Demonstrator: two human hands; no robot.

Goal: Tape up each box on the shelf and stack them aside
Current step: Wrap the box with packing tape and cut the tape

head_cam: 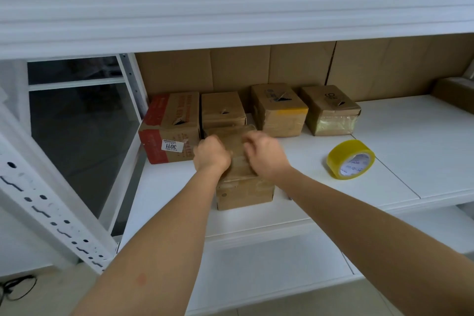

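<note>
A person works at a white metal shelf (384,136) backed with flattened cardboard sheets (384,69), where a row of four small cardboard boxes stands at the rear: a red-printed box (170,127) bearing a "3011" sticker at the left, a plain brown box (221,108) just beside it, a box with a yellow tape band (279,109) and, furthest right, a box wrapped in clear tape (331,110). In front of the row, near the shelf's front edge, sits the box in hand (243,194), a small brown carton with glossy tape already lying across its top. The left hand (211,154) is curled over the carton's top left edge, its grip seemingly clenched on the cardboard, while the right hand (265,158) presses down with bent fingers on the top right, apparently smoothing or pinching tape; blur makes it impossible to tell just what those fingers hold. A roll of yellow packing tape (351,159) stands on edge, well apart to the right. The carton looks light and fairly stiff, though worn corrugated walls may give under a hard squeeze, and taped faces will be slick. Taking it by two opposite side walls, low down and on bare cardboard, looks the surest hold for lifting and stacking.
</note>
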